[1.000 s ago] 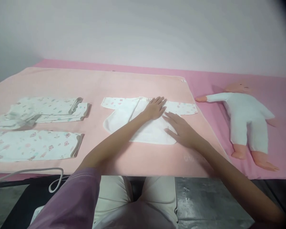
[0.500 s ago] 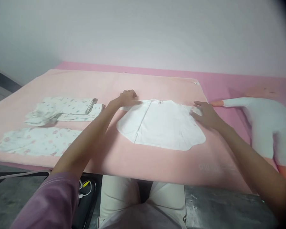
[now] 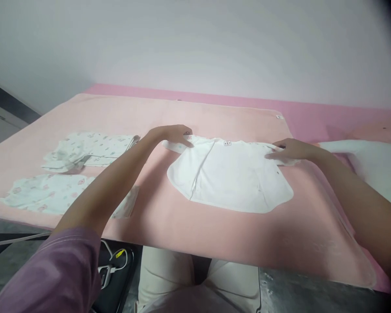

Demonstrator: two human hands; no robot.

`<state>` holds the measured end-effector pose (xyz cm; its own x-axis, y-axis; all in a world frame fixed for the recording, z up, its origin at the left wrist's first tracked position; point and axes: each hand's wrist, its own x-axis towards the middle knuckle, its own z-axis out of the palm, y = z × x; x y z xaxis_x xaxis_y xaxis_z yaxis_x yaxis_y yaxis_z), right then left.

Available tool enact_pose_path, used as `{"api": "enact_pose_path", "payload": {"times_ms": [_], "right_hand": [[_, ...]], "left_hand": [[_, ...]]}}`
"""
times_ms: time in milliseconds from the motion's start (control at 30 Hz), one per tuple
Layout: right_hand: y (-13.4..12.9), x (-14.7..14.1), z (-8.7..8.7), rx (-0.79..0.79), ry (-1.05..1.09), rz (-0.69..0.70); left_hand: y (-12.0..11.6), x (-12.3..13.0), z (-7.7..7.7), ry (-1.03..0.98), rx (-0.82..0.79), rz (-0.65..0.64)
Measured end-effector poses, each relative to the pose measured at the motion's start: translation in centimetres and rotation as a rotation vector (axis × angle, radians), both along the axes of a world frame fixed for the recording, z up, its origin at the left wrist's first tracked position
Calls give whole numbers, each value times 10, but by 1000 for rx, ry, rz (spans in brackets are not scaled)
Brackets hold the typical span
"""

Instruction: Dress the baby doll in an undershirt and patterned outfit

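A small white baby shirt [image 3: 234, 176] lies spread on the pink mat [image 3: 195, 230], its neck label toward the far side and a slanting front edge left of its middle. My left hand [image 3: 173, 133] pinches the shirt at its left shoulder, thumb on top. At the opposite shoulder, beside the right sleeve, my right hand [image 3: 290, 150] grips the cloth between thumb and fingers. Parts of both sleeves stick out past my hands. The fingertips under the fabric are hidden.
Folded white printed baby clothes [image 3: 101, 145] lie to the left, with another printed garment [image 3: 48, 191] nearer me, partly behind my left forearm. A white doll-like figure [image 3: 371, 163] is at the right edge. Cables [image 3: 109, 269] hang below the table's front edge.
My right hand has gone from spread fingers over the right sleeve to gripping the right shoulder. My left hand has closed on the left shoulder. The view has shifted slightly.
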<state>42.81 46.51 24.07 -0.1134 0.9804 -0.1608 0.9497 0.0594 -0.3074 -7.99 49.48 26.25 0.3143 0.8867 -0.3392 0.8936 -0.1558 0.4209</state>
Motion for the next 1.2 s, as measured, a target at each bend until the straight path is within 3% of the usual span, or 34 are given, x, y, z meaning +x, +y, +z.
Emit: {"api": "enact_pose_path", "payload": {"times_ms": [100, 200, 333, 433, 500, 567, 667, 767, 900, 1000, 1100, 1200], "right_hand": [[7, 5, 5, -201, 24, 2], [14, 27, 3, -164, -28, -43], [20, 69, -9, -33, -86, -69], [18, 76, -25, 245, -128, -155], [10, 59, -37, 480, -129, -129], [-2, 30, -52, 592, -78, -20], [-21, -13, -76, 499, 8, 192], [-31, -32, -91, 364, -37, 248], [-27, -41, -86, 376, -76, 284], [-16, -62, -79, 390, -27, 346], [-3, -90, -86, 347, -18, 329], [3, -108, -96, 361, -50, 305]], "left_hand": [[13, -13, -3, 19, 57, 76], [24, -37, -4, 121, 33, 81], [27, -61, -2, 226, 57, 103], [18, -44, -9, 344, 258, 181], [6, -14, -20, 351, 462, 205], [-10, 20, -37, 222, 554, 164], [-33, 59, -66, 39, 480, 57], [-43, 72, -86, 14, 501, 60], [-38, 80, -85, -34, 623, -14], [-33, 97, -82, -17, 516, -58], [-30, 113, -89, 40, 447, -9], [-28, 121, -92, 30, 492, 22]]}}
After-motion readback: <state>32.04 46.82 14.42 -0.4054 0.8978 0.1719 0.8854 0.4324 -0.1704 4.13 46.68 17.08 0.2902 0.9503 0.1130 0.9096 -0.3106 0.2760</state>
